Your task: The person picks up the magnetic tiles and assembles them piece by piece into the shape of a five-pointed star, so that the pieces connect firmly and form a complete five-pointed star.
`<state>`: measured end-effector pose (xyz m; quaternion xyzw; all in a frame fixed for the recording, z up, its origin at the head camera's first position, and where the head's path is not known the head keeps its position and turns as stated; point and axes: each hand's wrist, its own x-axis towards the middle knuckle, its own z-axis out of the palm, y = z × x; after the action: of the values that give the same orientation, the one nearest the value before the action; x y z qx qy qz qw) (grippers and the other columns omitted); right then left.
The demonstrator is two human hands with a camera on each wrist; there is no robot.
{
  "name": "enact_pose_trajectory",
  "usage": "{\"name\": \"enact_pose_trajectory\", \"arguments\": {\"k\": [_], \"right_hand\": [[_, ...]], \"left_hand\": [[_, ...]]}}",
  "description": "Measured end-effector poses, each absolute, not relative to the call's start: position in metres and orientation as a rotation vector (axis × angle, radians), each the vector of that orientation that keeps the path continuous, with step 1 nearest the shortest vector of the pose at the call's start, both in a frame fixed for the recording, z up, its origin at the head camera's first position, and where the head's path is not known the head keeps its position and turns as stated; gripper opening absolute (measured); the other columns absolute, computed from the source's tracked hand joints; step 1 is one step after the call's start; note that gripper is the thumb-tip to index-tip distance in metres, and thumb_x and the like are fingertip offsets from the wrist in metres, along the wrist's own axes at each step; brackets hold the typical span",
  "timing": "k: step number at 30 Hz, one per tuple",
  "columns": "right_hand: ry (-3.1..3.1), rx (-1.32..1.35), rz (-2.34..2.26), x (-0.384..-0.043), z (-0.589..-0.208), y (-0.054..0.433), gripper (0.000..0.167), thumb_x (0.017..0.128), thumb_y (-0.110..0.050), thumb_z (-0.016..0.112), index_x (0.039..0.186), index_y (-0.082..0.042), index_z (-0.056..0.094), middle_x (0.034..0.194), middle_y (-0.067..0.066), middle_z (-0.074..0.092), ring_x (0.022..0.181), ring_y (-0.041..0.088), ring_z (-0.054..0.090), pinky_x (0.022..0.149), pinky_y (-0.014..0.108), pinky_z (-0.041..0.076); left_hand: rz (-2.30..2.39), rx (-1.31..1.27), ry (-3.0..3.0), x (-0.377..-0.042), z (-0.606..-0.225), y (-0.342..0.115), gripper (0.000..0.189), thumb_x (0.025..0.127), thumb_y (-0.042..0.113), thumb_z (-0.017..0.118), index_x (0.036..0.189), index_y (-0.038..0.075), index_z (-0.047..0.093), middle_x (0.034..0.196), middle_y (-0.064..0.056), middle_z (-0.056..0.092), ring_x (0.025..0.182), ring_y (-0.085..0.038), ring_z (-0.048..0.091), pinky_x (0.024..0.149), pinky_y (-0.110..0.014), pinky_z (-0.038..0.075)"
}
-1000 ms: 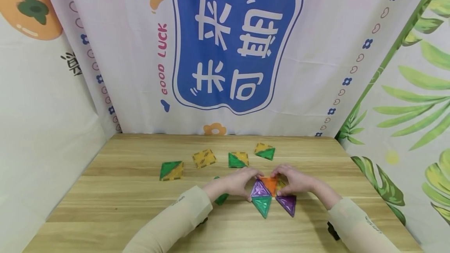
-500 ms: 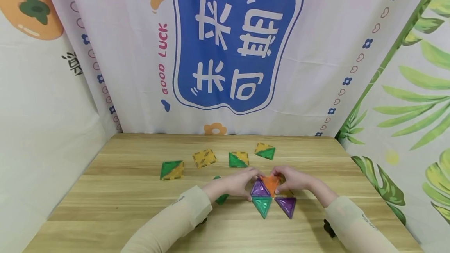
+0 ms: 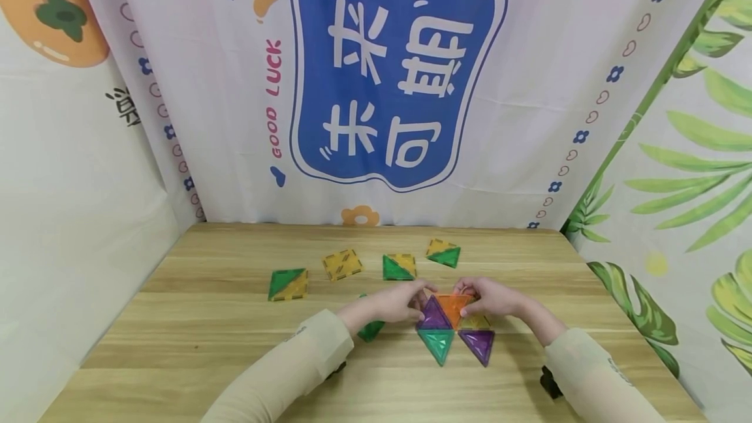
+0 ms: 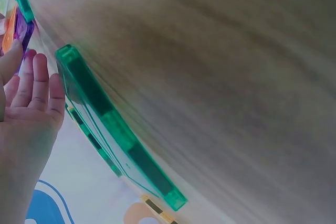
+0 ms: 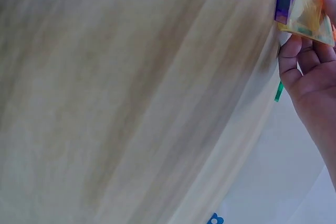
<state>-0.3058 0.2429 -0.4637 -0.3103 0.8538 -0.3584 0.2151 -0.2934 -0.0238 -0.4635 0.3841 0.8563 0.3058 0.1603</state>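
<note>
In the head view, my left hand [image 3: 402,302] pinches a purple triangular magnetic tile [image 3: 433,316], thumb on its left side and fingertips at the top. My right hand [image 3: 490,297] grips a yellow triangular tile [image 3: 477,323], its thumb by the seam with the orange triangular tile [image 3: 451,307] between both hands. The right wrist view shows fingers behind the yellow tile [image 5: 307,14]. A teal triangle [image 3: 437,346] adjoins the purple tile's lower edge. Another purple triangle [image 3: 478,346] lies below the yellow one.
Behind the hands on the wooden table [image 3: 194,358] lie a yellow pair of tiles [image 3: 343,265] and green-and-yellow squares, one at left [image 3: 288,284], one mid-table [image 3: 399,267], one farther right [image 3: 443,252]. A green tile [image 3: 370,330] sits partly under the left forearm.
My left thumb has moved up onto the purple tile from its lower corner. My right thumb has shifted left and up toward the orange tile. The lower right purple triangle has turned slightly.
</note>
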Motion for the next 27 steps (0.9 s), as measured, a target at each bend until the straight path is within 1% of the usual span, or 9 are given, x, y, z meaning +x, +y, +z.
{"name": "enact_pose_trajectory", "arguments": {"k": [2, 5, 10, 16, 19, 23, 27], "right_hand": [[2.347, -0.858, -1.013, -0.3068, -0.4646, 0.2439, 0.029, 0.087, -0.022, 0.068, 0.109, -0.008, 0.055, 0.094, 0.002, 0.068, 0.082, 0.013, 0.062, 0.069, 0.025, 0.05], [2.323, -0.841, -1.043, -0.308, -0.4655, 0.2464, 0.027, 0.09, -0.02, 0.064, 0.112, -0.007, 0.054, 0.096, 0.004, 0.068, 0.083, 0.015, 0.063, 0.069, 0.026, 0.05], [2.265, -0.806, -1.109, -0.3083, -0.4649, 0.2491, 0.029, 0.093, -0.013, 0.059, 0.12, -0.007, 0.051, 0.104, 0.009, 0.065, 0.089, 0.02, 0.063, 0.073, 0.029, 0.052], [2.188, -0.798, -1.174, -0.3083, -0.4641, 0.2482, 0.029, 0.093, -0.01, 0.057, 0.121, -0.006, 0.049, 0.109, 0.012, 0.065, 0.095, 0.022, 0.063, 0.077, 0.031, 0.052], [2.164, -0.798, -1.19, -0.3084, -0.4643, 0.2479, 0.029, 0.093, -0.007, 0.056, 0.121, -0.005, 0.049, 0.112, 0.011, 0.064, 0.097, 0.023, 0.062, 0.079, 0.031, 0.052], [2.144, -0.788, -1.21, -0.3093, -0.4648, 0.247, 0.031, 0.092, -0.005, 0.056, 0.122, -0.005, 0.048, 0.113, 0.01, 0.062, 0.1, 0.023, 0.06, 0.082, 0.031, 0.051], [2.106, -0.789, -1.257, -0.3105, -0.4654, 0.2458, 0.036, 0.089, -0.004, 0.058, 0.123, -0.002, 0.045, 0.114, 0.013, 0.058, 0.101, 0.024, 0.058, 0.082, 0.03, 0.052]], "left_hand": [[0.865, 1.101, 2.456, -0.2927, -0.4627, -0.0235, 0.052, 0.089, 0.012, 0.065, 0.136, 0.011, 0.044, 0.096, 0.007, 0.062, 0.088, -0.002, 0.057, 0.079, -0.018, 0.049], [0.868, 1.11, 2.457, -0.2918, -0.4617, -0.0238, 0.052, 0.09, 0.012, 0.065, 0.136, 0.012, 0.043, 0.095, 0.006, 0.062, 0.088, -0.002, 0.057, 0.079, -0.018, 0.049], [0.897, 1.137, 2.429, -0.2917, -0.4613, -0.0247, 0.052, 0.09, 0.008, 0.064, 0.137, 0.014, 0.042, 0.094, 0.004, 0.062, 0.086, -0.003, 0.058, 0.078, -0.018, 0.049], [0.943, 1.148, 2.391, -0.2933, -0.4591, -0.0265, 0.05, 0.089, 0.002, 0.062, 0.132, 0.017, 0.043, 0.096, 0.002, 0.063, 0.09, -0.006, 0.06, 0.08, -0.018, 0.049], [0.955, 1.157, 2.384, -0.2944, -0.459, -0.0272, 0.048, 0.089, 0.002, 0.061, 0.131, 0.018, 0.043, 0.096, 0.001, 0.064, 0.089, -0.007, 0.06, 0.079, -0.019, 0.049], [0.963, 1.155, 2.381, -0.2958, -0.4595, -0.0282, 0.048, 0.09, 0.002, 0.06, 0.132, 0.018, 0.043, 0.096, 0.001, 0.064, 0.088, -0.006, 0.06, 0.077, -0.019, 0.05], [0.957, 1.146, 2.387, -0.2957, -0.4591, -0.0295, 0.052, 0.09, 0.002, 0.06, 0.135, 0.019, 0.04, 0.099, 0.001, 0.064, 0.09, -0.007, 0.061, 0.077, -0.019, 0.05]]}}
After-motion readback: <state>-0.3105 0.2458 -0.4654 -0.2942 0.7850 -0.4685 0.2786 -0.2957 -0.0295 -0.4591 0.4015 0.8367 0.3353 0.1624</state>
